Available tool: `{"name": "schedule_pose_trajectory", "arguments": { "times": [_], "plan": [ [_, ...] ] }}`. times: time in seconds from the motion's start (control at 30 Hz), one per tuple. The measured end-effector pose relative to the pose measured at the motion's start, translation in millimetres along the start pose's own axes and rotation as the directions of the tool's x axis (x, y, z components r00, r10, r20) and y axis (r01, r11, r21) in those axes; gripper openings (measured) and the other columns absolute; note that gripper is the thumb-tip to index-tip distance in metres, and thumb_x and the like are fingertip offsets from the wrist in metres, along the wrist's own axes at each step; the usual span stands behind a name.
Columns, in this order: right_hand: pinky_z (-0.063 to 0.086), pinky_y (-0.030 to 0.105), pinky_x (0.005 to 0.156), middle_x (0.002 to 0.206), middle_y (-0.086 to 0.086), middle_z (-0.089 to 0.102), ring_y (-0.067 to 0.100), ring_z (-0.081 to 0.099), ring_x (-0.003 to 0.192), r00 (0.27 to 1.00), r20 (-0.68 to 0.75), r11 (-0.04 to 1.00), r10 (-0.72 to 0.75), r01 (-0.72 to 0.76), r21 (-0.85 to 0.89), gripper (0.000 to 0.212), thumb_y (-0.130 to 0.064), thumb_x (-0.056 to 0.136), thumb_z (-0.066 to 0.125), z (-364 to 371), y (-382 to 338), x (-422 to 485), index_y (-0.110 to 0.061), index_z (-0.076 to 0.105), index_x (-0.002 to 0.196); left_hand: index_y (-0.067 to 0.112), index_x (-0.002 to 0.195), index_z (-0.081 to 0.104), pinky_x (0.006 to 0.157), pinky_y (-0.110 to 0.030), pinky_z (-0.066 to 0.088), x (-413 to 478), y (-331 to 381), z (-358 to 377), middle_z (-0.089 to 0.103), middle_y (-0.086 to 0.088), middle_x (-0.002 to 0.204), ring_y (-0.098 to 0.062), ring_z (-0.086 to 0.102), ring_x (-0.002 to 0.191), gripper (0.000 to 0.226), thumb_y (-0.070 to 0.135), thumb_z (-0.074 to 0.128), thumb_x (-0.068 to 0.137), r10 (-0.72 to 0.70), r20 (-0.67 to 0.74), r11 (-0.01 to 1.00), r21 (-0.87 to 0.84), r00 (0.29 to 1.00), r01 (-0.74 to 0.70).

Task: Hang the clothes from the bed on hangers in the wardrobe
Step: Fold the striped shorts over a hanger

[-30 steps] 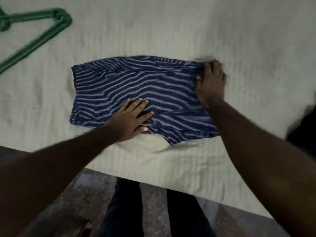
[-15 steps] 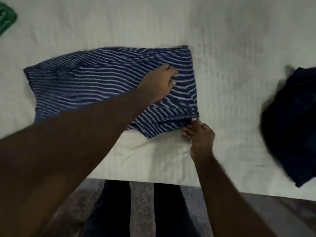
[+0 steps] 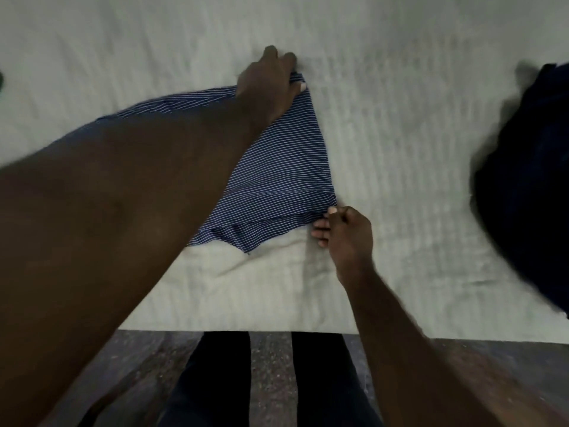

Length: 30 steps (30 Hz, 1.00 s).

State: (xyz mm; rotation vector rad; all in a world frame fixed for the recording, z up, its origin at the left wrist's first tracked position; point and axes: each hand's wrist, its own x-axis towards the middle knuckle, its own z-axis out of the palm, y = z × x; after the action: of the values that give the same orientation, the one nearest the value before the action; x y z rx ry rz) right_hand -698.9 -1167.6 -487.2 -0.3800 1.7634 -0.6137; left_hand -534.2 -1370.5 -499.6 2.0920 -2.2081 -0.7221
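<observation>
A folded navy garment with thin white stripes (image 3: 286, 167) lies flat on the pale bed sheet (image 3: 400, 134). My left hand (image 3: 271, 84) reaches across it and grips its far right corner, thumb on top of the cloth. My right hand (image 3: 341, 232) pinches the near right corner between thumb and curled fingers. My left forearm hides most of the garment's left half. No hanger is fully in view; only a dark green sliver (image 3: 1, 84) shows at the left edge.
A dark navy heap of clothing (image 3: 529, 186) sits on the bed at the right edge. The bed's front edge (image 3: 308, 331) runs across below my hands, with dark floor and my legs (image 3: 271, 380) beneath it.
My left hand slid from the middle of the striped garment to its far right corner. My right hand stayed at the near right corner. The view shifted right and the green hanger left it.
</observation>
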Motion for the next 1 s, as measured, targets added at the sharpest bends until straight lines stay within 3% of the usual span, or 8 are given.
{"name": "schedule_pose_trajectory", "arguments": {
  "times": [0.17, 0.33, 0.47, 0.6, 0.73, 0.87, 1.0],
  "plan": [
    [0.046, 0.021, 0.045, 0.072, 0.017, 0.064, 0.023, 0.060, 0.060, 0.997, 0.003, 0.996, -0.078, 0.078, -0.043, 0.027, -0.011, 0.100, 0.045, -5, 3, 3, -0.006, 0.057, 0.076, 0.008, 0.119, 0.053, 0.089, -0.047, 0.047, 15, 8, 4, 0.050, -0.017, 0.123, -0.039, 0.055, 0.107, 0.027, 0.026, 0.046, 0.100, -0.019, -0.012, 0.997, 0.070, 1.000, 0.020],
    [0.048, 0.027, 0.051, 0.060, 0.004, 0.059, 0.018, 0.057, 0.056, 0.993, -0.049, 0.994, -0.108, 0.107, -0.015, 0.032, -0.010, 0.098, 0.045, -3, 13, 2, -0.013, 0.054, 0.068, 0.008, 0.119, 0.055, 0.090, -0.039, 0.043, 21, 9, 13, 0.052, -0.016, 0.125, -0.036, 0.053, 0.112, 0.025, 0.019, 0.041, 0.100, -0.173, -0.071, 0.983, -0.071, 0.982, 0.168],
    [0.047, 0.031, 0.053, 0.059, 0.004, 0.058, 0.020, 0.056, 0.055, 0.998, -0.047, 0.999, -0.049, 0.049, -0.003, 0.029, -0.011, 0.093, 0.044, -3, 8, 6, -0.013, 0.054, 0.066, 0.008, 0.115, 0.055, 0.084, -0.034, 0.041, 22, 6, 13, 0.055, -0.015, 0.121, -0.034, 0.054, 0.108, 0.025, 0.022, 0.043, 0.099, -0.157, -0.053, 0.977, -0.157, 0.986, 0.147],
    [0.055, 0.037, 0.066, 0.072, -0.002, 0.069, 0.021, 0.067, 0.068, 0.958, -0.136, 0.927, -0.252, 0.198, -0.318, 0.028, -0.048, 0.085, 0.054, -7, 3, 8, -0.021, 0.059, 0.082, 0.012, 0.113, 0.056, 0.084, -0.036, 0.043, 19, 1, 5, 0.054, -0.015, 0.118, -0.032, 0.055, 0.106, 0.025, 0.030, 0.050, 0.096, 0.009, 0.006, 0.995, -0.099, 1.000, -0.009],
    [0.052, 0.028, 0.066, 0.073, -0.002, 0.069, 0.016, 0.066, 0.070, 0.917, -0.035, 0.816, -0.396, 0.334, -0.471, 0.018, -0.034, 0.095, 0.059, -7, -2, 12, -0.018, 0.061, 0.085, 0.011, 0.114, 0.058, 0.084, -0.041, 0.042, 20, 5, -2, 0.051, -0.017, 0.121, -0.038, 0.054, 0.107, 0.024, 0.024, 0.045, 0.099, 0.076, 0.018, 0.993, 0.089, 0.997, -0.077],
    [0.051, 0.031, 0.066, 0.073, 0.002, 0.068, 0.022, 0.066, 0.071, 0.932, -0.072, 0.827, -0.355, 0.277, -0.489, 0.025, -0.030, 0.097, 0.056, -8, 5, 16, -0.023, 0.050, 0.073, 0.011, 0.113, 0.058, 0.088, -0.040, 0.043, 21, 7, -2, 0.053, -0.015, 0.123, -0.036, 0.054, 0.109, 0.024, 0.018, 0.042, 0.096, 0.015, -0.032, 0.999, 0.044, 0.999, -0.014],
    [0.057, 0.041, 0.063, 0.069, 0.003, 0.067, 0.025, 0.065, 0.063, 0.963, -0.113, 0.925, -0.245, 0.198, -0.325, 0.027, -0.026, 0.097, 0.055, -10, 9, 17, -0.021, 0.049, 0.071, 0.009, 0.117, 0.057, 0.090, -0.034, 0.043, 26, 7, 3, 0.053, -0.012, 0.128, -0.030, 0.054, 0.114, 0.026, 0.018, 0.044, 0.096, -0.095, -0.030, 0.993, -0.067, 0.995, 0.093]
  ]
}}
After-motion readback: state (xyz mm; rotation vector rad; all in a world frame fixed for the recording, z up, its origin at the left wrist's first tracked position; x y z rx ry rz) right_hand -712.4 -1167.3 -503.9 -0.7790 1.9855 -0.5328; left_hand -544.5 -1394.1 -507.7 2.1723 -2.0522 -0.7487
